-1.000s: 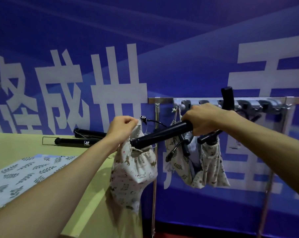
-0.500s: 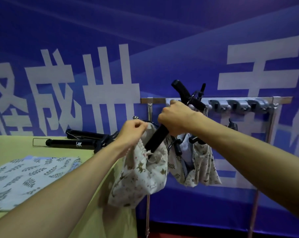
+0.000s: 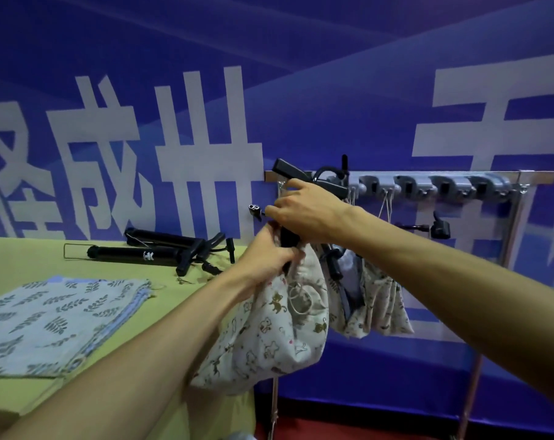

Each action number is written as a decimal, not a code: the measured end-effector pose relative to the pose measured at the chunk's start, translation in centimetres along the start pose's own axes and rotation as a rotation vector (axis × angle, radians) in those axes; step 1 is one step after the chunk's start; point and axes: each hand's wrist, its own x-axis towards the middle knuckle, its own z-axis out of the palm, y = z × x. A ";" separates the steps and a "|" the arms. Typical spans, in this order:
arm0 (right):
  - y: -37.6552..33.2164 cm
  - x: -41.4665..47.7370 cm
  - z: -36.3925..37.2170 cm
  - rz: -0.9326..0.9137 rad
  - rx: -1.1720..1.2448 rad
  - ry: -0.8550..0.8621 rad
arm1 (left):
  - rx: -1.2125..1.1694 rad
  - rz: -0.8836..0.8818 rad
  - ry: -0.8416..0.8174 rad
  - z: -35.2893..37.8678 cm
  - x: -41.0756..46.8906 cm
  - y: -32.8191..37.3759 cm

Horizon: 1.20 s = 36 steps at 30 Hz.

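A cream drawstring bag with small animal prints hangs in front of me, bulging low down. My left hand grips its gathered mouth. A black hand pump stands nearly upright in the bag, its T-handle sticking out at the top and its barrel mostly hidden inside. My right hand holds the pump's upper barrel just above the bag's mouth. The pump's hose nozzle pokes out to the left of my right hand.
A metal rack with grey clips stands against the blue banner, with other printed bags hanging from it. On the yellow-green table lie two more black pumps and a flat leaf-print bag.
The pump swung from lying level to nearly upright and slid deeper into the bag. My left hand closed the bag's mouth around it.
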 end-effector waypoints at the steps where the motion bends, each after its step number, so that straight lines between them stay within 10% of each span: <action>1: -0.2 0.4 0.2 -0.008 0.020 0.021 | 0.031 0.027 0.046 0.1 0.2 -0.2; 10: -3.0 1.4 2.2 0.090 0.382 0.425 | -0.099 -0.094 0.347 -4.7 1.4 -3.2; 20: -9.6 5.2 5.0 0.074 0.811 -0.170 | -0.249 -0.223 0.554 -12.8 -0.9 -8.0; 36: -14.8 8.8 7.9 0.068 0.881 -0.173 | -0.667 -0.317 0.439 -14.5 -2.7 -13.6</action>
